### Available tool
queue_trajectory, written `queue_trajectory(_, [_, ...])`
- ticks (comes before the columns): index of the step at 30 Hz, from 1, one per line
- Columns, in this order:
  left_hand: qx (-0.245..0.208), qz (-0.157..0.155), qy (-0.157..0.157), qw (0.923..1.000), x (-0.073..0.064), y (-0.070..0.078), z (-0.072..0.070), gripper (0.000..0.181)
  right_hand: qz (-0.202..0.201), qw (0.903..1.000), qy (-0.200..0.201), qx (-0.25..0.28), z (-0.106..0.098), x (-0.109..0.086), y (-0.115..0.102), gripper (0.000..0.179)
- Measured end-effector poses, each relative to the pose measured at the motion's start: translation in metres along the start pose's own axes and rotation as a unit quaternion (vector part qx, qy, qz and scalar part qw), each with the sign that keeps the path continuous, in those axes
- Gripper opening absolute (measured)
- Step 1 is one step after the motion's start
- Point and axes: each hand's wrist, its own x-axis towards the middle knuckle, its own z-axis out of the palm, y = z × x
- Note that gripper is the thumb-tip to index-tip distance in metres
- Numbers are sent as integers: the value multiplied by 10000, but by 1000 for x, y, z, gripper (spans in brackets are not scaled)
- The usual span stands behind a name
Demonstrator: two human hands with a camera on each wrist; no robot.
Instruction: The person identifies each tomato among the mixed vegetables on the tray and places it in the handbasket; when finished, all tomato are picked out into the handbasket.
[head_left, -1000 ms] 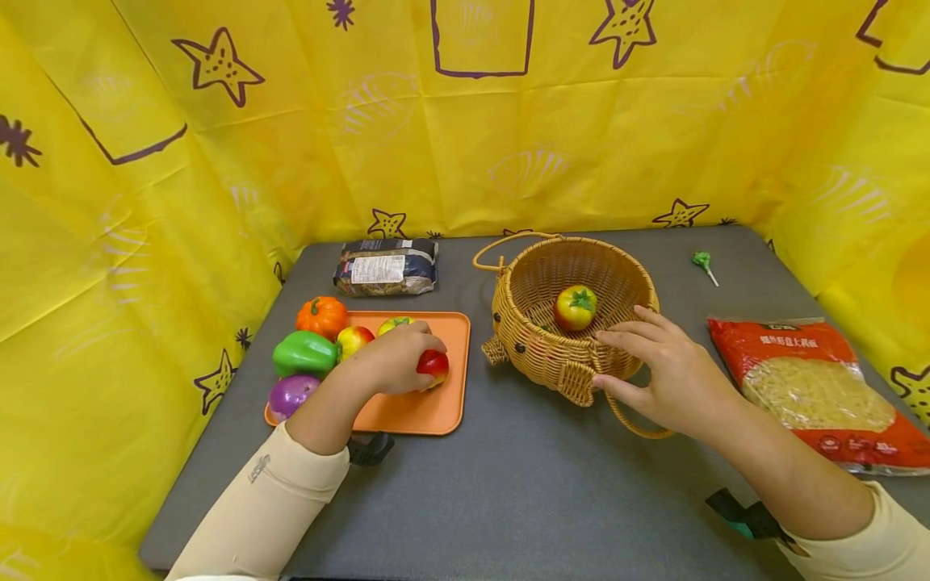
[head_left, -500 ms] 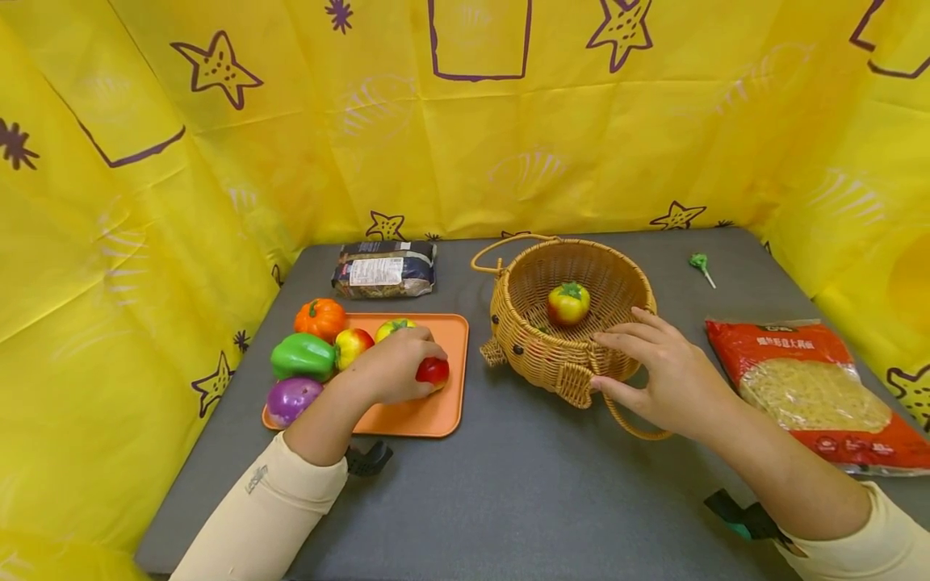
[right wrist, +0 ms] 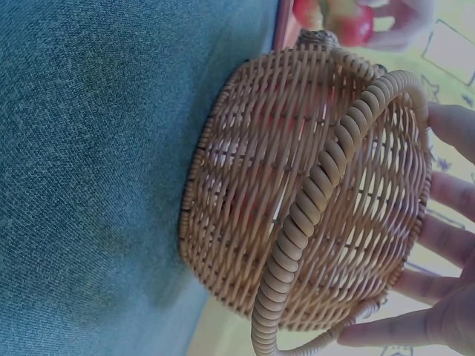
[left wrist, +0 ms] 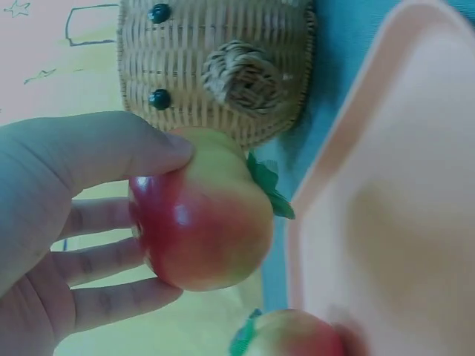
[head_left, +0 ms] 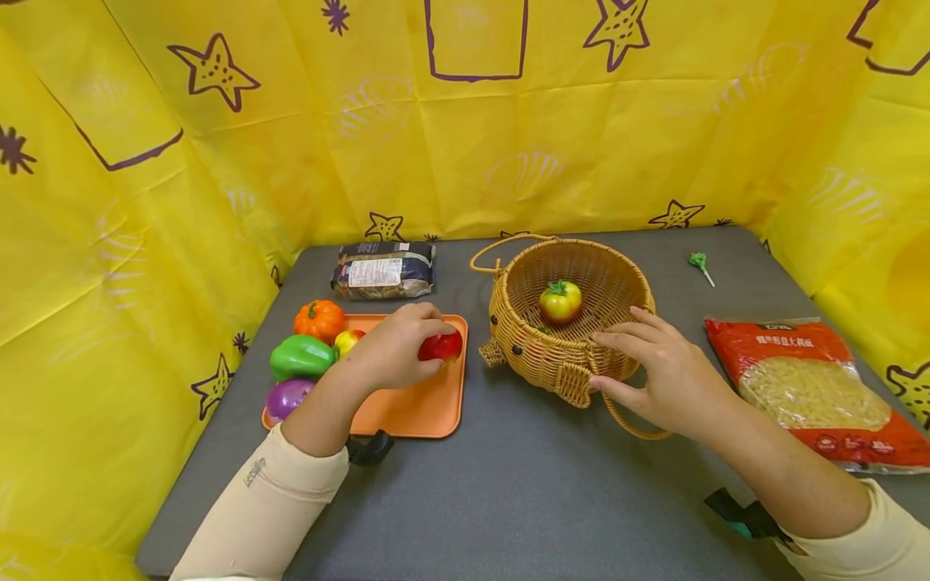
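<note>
My left hand pinches a red and yellow toy tomato with a green leafy top, thumb on one side and fingertips on the other. It hangs above the orange tray. At the tray's left lie an orange pumpkin, a green pepper, a purple eggplant and a red-yellow fruit partly behind the hand. My right hand rests extended fingers on the wicker basket, thumb beside its ear and handle. A yellow-red tomato lies inside the basket.
A dark packet with a white label lies behind the tray. To the right are a red pasta bag and a green lollipop. A yellow printed cloth encloses the grey table.
My left hand has lifted the toy tomato slightly off the tray and away from me. The tomato in the basket has rolled leftward and turned. My right hand stays at the basket.
</note>
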Motion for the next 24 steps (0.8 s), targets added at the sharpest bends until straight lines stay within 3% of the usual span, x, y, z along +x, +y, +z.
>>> queue_trajectory(9, [43, 186, 499, 9986, 12, 10, -23, 41, -19, 10000, 9, -28, 0, -1, 0, 49])
queue_trajectory(17, [79, 367, 1054, 9937, 32, 28, -42, 42, -65, 9999, 91, 17, 1, -2, 0, 50])
queue_trajectory(24, [-1, 452, 1132, 9925, 52, 43, -50, 43, -14, 10000, 73, 11, 1, -2, 0, 50])
